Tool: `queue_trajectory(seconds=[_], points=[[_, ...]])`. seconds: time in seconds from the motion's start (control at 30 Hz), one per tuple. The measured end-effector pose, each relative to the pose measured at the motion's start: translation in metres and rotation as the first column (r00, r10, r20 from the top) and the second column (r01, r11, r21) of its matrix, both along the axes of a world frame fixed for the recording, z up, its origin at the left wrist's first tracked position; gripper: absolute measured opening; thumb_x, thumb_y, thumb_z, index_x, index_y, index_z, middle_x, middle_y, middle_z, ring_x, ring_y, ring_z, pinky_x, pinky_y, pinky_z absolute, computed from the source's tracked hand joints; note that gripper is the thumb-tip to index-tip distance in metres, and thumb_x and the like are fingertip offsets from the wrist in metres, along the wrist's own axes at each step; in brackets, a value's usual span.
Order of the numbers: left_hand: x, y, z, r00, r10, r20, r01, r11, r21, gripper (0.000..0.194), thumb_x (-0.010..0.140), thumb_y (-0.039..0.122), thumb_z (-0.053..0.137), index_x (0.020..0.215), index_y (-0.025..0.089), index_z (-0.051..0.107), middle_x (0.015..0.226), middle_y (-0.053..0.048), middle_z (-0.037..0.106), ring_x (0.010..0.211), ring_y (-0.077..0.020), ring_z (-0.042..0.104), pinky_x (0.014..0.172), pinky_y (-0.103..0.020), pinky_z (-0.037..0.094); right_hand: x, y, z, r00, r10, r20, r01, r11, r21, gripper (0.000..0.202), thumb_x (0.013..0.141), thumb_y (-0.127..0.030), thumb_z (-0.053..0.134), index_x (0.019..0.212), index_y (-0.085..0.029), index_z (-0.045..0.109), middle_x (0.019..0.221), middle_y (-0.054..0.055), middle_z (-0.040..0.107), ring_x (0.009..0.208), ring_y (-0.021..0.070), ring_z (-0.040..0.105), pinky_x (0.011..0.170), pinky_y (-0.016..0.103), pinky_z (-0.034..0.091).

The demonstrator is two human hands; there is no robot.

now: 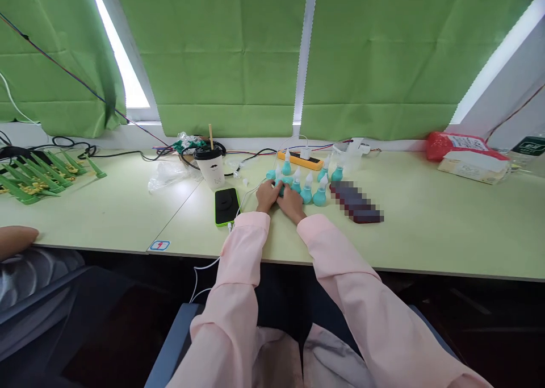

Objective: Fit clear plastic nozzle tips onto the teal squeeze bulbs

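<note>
My left hand (267,195) and my right hand (292,203) meet on the table, fingers curled and thumbs close together. Both are closed around a teal rubber bulb (282,180), which looks like a nasal aspirator and is partly covered by my fingers. To the right of my right hand stand several more teal bulb aspirators with whitish pointed tips, among them a front one (319,197). Another aspirator (286,166) stands upright behind my hands.
Left of my hands lie a phone-like black device with a green edge (227,207) and a lidded paper cup (210,169). Behind is an orange power strip (301,160); right, a pixelated dark object (356,203). A co-worker's arm (17,241) rests far left, near green plastic pieces (38,178).
</note>
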State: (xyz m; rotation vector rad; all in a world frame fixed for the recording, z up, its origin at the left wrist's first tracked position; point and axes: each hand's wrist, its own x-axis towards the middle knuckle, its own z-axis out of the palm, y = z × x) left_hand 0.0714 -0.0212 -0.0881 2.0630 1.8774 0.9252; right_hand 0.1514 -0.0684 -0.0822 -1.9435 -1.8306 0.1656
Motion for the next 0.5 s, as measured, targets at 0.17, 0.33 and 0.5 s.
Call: queue_trajectory(seconds=[0.17,0.33,0.5], points=[[0.0000,-0.0074,0.0044,0.998,0.048,0.048,-0.048,0.999,-0.001,0.042,0.075,0.051,0.035,0.080,0.019,0.061,0.084,-0.008,0.063,0.083,-0.0226,0.056,0.063,-0.026,0.038,0.0007,0.0001,-0.0014,1.000,-0.006,-0.017,0.006,1.000,0.006,0.038,0.080,-0.029,0.041,0.114,-0.013,0.038,0.092,0.011,0.060,0.088,0.0248,0.056,0.071,0.036,0.042],[0.0009,-0.0069,0.0077,0.990,0.105,0.094,-0.105,0.994,0.002,0.036,0.074,0.044,0.040,0.089,0.019,0.060,0.089,-0.009,0.063,0.086,-0.0237,0.056,0.066,-0.028,0.038,0.0016,0.0018,-0.0039,0.999,-0.026,-0.019,0.026,1.000,-0.015,0.031,0.082,-0.030,0.045,0.109,-0.014,0.046,0.100,0.007,0.055,0.088,0.0176,0.054,0.074,0.037,0.045],[0.0010,-0.0062,0.0072,0.990,0.072,0.125,-0.073,0.997,0.011,0.029,0.073,0.039,0.044,0.084,0.019,0.062,0.085,-0.008,0.064,0.085,-0.0212,0.056,0.066,-0.025,0.038,0.0025,0.0025,-0.0046,0.999,-0.030,-0.030,0.030,0.999,-0.026,0.029,0.082,-0.029,0.045,0.107,-0.014,0.047,0.105,0.007,0.052,0.089,0.0164,0.053,0.074,0.036,0.045]])
